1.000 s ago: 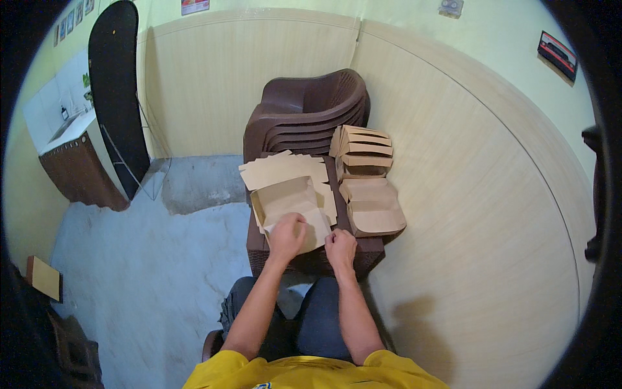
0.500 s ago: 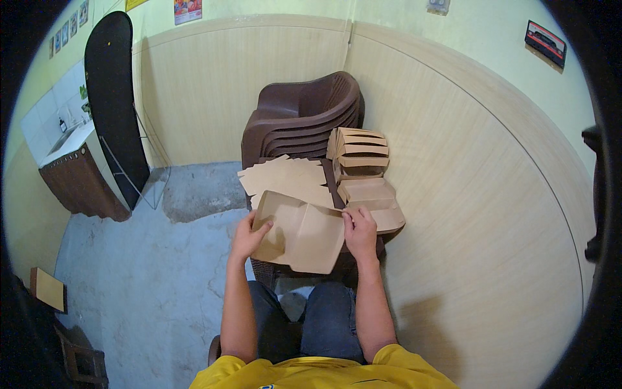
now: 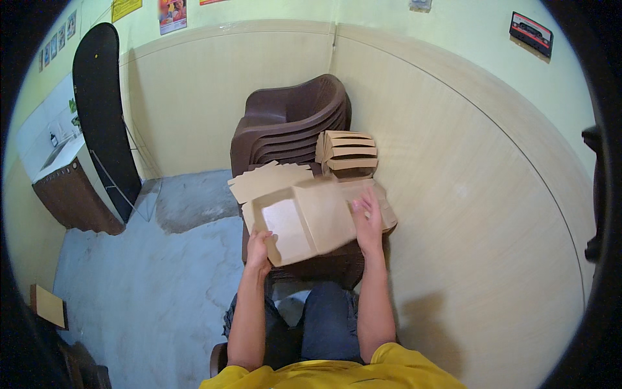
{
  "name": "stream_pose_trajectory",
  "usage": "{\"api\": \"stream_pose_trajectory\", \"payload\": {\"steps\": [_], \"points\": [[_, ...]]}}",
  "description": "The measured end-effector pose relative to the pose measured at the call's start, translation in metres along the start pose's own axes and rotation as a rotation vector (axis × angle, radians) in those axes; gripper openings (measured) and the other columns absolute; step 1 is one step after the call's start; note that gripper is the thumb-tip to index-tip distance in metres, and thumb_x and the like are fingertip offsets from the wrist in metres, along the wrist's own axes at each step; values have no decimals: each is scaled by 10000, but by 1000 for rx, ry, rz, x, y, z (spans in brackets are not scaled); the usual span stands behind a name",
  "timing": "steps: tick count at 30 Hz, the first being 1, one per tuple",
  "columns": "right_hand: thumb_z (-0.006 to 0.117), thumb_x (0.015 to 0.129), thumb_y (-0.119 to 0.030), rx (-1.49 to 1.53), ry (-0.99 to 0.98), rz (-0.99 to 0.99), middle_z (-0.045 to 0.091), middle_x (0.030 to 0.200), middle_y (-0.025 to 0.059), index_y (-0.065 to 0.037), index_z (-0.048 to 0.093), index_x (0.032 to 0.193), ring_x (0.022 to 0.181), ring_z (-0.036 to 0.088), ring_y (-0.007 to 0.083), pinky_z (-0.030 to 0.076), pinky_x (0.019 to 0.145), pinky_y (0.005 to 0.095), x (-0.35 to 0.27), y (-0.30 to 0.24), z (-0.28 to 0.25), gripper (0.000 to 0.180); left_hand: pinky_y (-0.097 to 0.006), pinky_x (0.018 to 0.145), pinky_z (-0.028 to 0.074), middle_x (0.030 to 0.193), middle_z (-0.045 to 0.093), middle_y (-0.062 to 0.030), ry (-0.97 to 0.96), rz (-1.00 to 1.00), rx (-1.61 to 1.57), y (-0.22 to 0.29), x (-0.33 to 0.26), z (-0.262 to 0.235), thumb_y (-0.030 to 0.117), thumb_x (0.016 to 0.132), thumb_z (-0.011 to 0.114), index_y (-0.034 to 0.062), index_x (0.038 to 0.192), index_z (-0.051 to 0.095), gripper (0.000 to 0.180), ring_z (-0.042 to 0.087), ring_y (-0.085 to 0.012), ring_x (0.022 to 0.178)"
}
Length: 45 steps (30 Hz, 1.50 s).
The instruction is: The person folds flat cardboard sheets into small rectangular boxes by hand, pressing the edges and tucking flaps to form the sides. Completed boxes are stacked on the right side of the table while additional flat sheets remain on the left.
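Note:
An unfolded brown cardboard box (image 3: 327, 217) is held up in front of me, its tray half to the left and its lid half to the right. My left hand (image 3: 259, 251) grips the tray's near left wall, thumb on the inside. Beside the lid's right edge is my right hand (image 3: 368, 222), fingers spread and apparently off the cardboard. Behind the box, flat cardboard blanks (image 3: 269, 178) lie fanned out on a dark brown surface. Another opened box (image 3: 385, 206) sits beyond my right hand, partly hidden by it and the held box.
Folded cardboard boxes (image 3: 350, 152) stand in a stack at the back right, close to the wood-panelled wall (image 3: 453, 194). Stacked brown plastic chairs (image 3: 288, 117) rise behind the blanks. A black ironing board (image 3: 97, 97) leans near a sink counter (image 3: 61, 155) at the left.
The box has turned so its tray faces me more and its lid tilts up. My right hand has let go of the edge and opened. The left hand has shifted slightly nearer and right.

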State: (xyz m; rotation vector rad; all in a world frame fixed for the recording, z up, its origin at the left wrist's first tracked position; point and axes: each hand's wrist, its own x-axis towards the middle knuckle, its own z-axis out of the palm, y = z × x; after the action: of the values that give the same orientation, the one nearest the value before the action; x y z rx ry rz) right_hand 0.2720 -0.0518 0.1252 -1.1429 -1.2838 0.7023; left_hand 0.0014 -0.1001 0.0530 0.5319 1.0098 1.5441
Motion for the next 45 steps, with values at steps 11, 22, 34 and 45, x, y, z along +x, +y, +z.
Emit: {"api": "stream_pose_trajectory", "payload": {"steps": [11, 22, 34, 45], "points": [[721, 912, -14, -150, 96, 26, 585, 1478, 261, -11, 427, 1558, 1342, 601, 371, 447, 1152, 449, -13, 16, -18, 709, -439, 1158, 433, 1589, 329, -184, -18, 300, -135, -67, -9, 150, 46, 982, 658, 224, 1714, -26, 1018, 457, -305, 1401], [662, 868, 11, -926, -18, -43, 740, 1068, 293, 12, 708, 1212, 1003, 702, 508, 554, 917, 562, 70, 44, -120, 347, -360, 917, 580, 1249, 676, -118, -357, 676, 712, -87, 6, 132, 175, 951, 794, 119, 1483, 598, 570, 688, -240, 1075], [721, 951, -142, -1053, 0, -542, 657, 1372, 308, 45, 751, 1193, 1351, 595, 410, 447, 1167, 496, 56, 66, -105, 307, -440, 1004, 549, 1308, 609, -153, -295, 820, 911, -116, 10, 141, 180, 967, 757, 94, 1327, 716, 372, 629, -341, 1209], [525, 1085, -438, -1042, -426, -212, 716, 1380, 152, -69, 786, 1218, 1330, 639, 304, 192, 1272, 652, 29, 111, -97, 471, -505, 1107, 488, 1462, 533, -184, -371, 891, 909, -130, 9, 125, 177, 931, 779, 52, 1102, 693, 228, 583, -396, 1278]]}}
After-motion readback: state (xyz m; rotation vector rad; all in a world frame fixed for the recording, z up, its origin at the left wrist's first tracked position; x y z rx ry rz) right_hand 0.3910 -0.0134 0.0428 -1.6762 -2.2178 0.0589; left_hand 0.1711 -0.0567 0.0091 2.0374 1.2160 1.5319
